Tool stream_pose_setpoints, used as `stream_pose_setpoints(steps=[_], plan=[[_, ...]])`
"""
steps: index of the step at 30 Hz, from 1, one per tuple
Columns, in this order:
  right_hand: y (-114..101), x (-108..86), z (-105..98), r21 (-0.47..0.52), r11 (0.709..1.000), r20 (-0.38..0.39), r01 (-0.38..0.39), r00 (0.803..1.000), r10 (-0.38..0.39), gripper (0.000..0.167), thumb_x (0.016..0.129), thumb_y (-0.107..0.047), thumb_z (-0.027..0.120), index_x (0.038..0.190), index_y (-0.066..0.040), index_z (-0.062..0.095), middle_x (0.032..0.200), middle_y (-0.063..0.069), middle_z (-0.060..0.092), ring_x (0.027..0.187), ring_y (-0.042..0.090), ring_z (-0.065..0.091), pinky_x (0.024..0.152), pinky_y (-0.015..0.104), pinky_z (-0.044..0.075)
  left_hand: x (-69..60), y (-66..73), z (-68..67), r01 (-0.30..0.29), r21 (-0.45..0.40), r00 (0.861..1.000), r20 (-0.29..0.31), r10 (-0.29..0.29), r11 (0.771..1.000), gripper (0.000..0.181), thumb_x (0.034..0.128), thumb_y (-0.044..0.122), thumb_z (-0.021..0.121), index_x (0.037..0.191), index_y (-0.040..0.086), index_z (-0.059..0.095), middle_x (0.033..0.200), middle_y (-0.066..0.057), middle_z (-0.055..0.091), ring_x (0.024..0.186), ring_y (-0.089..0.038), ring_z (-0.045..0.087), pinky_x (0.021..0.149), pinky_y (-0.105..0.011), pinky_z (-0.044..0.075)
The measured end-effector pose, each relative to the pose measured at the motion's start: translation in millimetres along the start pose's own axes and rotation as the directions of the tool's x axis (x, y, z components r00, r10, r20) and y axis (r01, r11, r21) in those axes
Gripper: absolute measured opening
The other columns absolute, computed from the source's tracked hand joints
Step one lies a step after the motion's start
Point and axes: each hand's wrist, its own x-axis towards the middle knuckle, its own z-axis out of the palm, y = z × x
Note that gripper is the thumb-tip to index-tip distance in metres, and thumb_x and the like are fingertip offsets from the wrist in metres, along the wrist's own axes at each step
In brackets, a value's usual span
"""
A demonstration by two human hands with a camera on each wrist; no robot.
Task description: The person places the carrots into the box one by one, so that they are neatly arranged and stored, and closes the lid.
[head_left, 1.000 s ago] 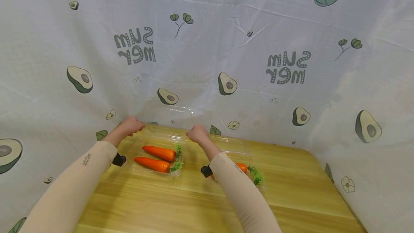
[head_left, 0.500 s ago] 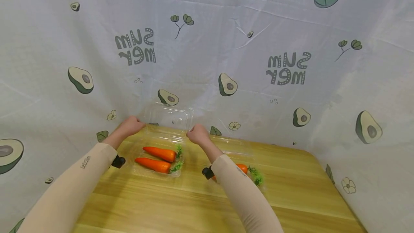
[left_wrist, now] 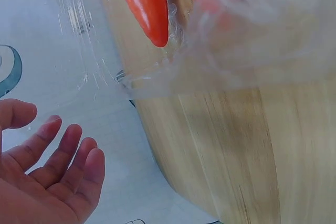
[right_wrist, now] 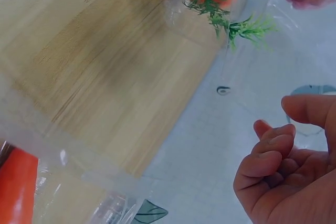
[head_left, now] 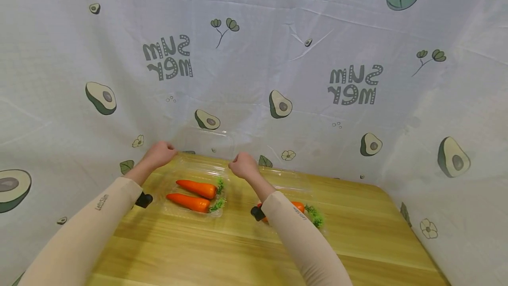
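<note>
Two orange carrots [head_left: 196,188] with green tops [head_left: 217,205] lie in a clear plastic clamshell box [head_left: 174,212] at the table's back left. Its see-through lid [head_left: 204,138] stands raised behind them, faint against the curtain. By the lid's left side is my left hand [head_left: 160,153]; the left wrist view shows its fingers relaxed, with a gap between thumb and forefinger. My right hand [head_left: 244,165] is by the lid's right side. Its fingers are loosely curled in the right wrist view, thumb apart, nothing visible between them.
A second clear box [head_left: 283,180] with orange carrots [head_left: 298,206] and green tops [head_left: 315,217] stands to the right, partly behind my right sleeve [head_left: 289,220]. A white curtain [head_left: 254,69] with printed avocados hangs behind the wooden table [head_left: 222,250].
The left box's lid has shifted its tilt, standing out plainly half a second ago and fainter now. Both hands stay almost where they were; the view has shifted slightly.
</note>
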Motion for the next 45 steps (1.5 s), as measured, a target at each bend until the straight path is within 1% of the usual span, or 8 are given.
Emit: stream_pose_setpoints(steps=[3,8,14,21,32,38,42,45], plan=[[-1,-2.5,0,-0.001,1.000,0.001,0.004,1.000,-0.004,0.056,0.097,-0.018,0.061,0.048,-0.017,0.035,0.047,-0.005,0.022,0.045,0.012,0.016,0.047,0.028,0.023,-0.1,-2.2,0.6,-0.002,-0.004,1.000,-0.007,0.002,1.000,0.041,0.1015,0.024,0.049,0.123,-0.007,0.064,0.122,-0.027,0.064,0.100,-0.037,0.061,0.085,-0.048,0.051],[1,-3.5,0,0.012,1.000,-0.001,0.012,1.000,-0.012,0.057,0.097,-0.019,0.062,0.047,-0.017,0.035,0.047,-0.005,0.021,0.044,0.012,0.015,0.045,0.028,0.021,-1.4,-4.2,0.5,-0.004,-0.025,1.000,-0.013,0.004,1.000,0.044,0.1025,0.024,0.047,0.130,-0.006,0.062,0.133,-0.028,0.060,0.112,-0.041,0.060,0.093,-0.053,0.050],[2,-6.1,0,0.022,1.000,0.002,0.019,1.000,-0.019,0.056,0.097,-0.020,0.062,0.048,-0.017,0.035,0.048,-0.005,0.021,0.045,0.013,0.015,0.046,0.028,0.021,-5.9,-1.4,-0.6,-0.015,-0.040,0.999,-0.034,0.014,0.999,0.042,0.1040,0.023,0.048,0.131,-0.005,0.061,0.135,-0.028,0.059,0.118,-0.043,0.058,0.097,-0.055,0.049],[1,-13.3,-3,0.031,0.999,-0.017,0.041,0.999,-0.040,0.053,0.096,-0.019,0.061,0.049,-0.017,0.036,0.048,-0.005,0.023,0.045,0.013,0.017,0.046,0.028,0.020,-12.2,0.7,-4.0,-0.039,-0.049,0.997,-0.065,0.036,0.998,0.041,0.1044,0.023,0.047,0.132,-0.003,0.061,0.134,-0.027,0.060,0.112,-0.041,0.060,0.092,-0.054,0.050],[2,-21.6,-4,0.027,0.997,-0.020,0.068,0.997,-0.068,0.052,0.099,-0.025,0.062,0.052,-0.018,0.041,0.048,-0.005,0.025,0.044,0.012,0.019,0.046,0.027,0.021,-23.0,-1.5,-4.1,-0.064,-0.037,0.994,-0.091,0.061,0.997,0.044,0.1066,0.027,0.044,0.137,-0.001,0.059,0.141,-0.026,0.056,0.127,-0.046,0.053,0.102,-0.060,0.045],[2,-25.2,-4,0.022,0.997,-0.015,0.076,0.997,-0.076,0.052,0.099,-0.026,0.062,0.052,-0.018,0.043,0.047,-0.005,0.027,0.044,0.012,0.022,0.047,0.029,0.024,-31.1,-4.2,-3.3,-0.092,-0.028,0.987,-0.132,0.088,0.995,0.042,0.1061,0.027,0.048,0.133,-0.003,0.062,0.133,-0.027,0.061,0.119,-0.045,0.058,0.097,-0.058,0.048],[2,-27.5,-2,0.011,0.996,-0.023,0.087,0.996,-0.087,0.047,0.099,-0.028,0.062,0.055,-0.014,0.052,0.048,-0.005,0.030,0.044,0.012,0.026,0.048,0.029,0.026,-34.0,-8.2,-1.8,-0.118,-0.037,0.982,-0.151,0.111,0.992,0.039,0.1059,0.025,0.050,0.128,-0.003,0.065,0.128,-0.027,0.064,0.114,-0.043,0.061,0.094,-0.057,0.049],[2,-28.7,-1,-0.001,0.996,-0.022,0.088,0.996,-0.088,0.037,0.099,-0.031,0.062,0.069,-0.009,0.068,0.052,-0.005,0.040,0.046,0.012,0.033,0.051,0.029,0.032,-36.3,-11.2,-1.0,-0.127,-0.048,0.981,-0.151,0.118,0.991,0.040,0.1060,0.026,0.050,0.129,-0.003,0.065,0.129,-0.027,0.064,0.117,-0.045,0.060,0.095,-0.058,0.049]])
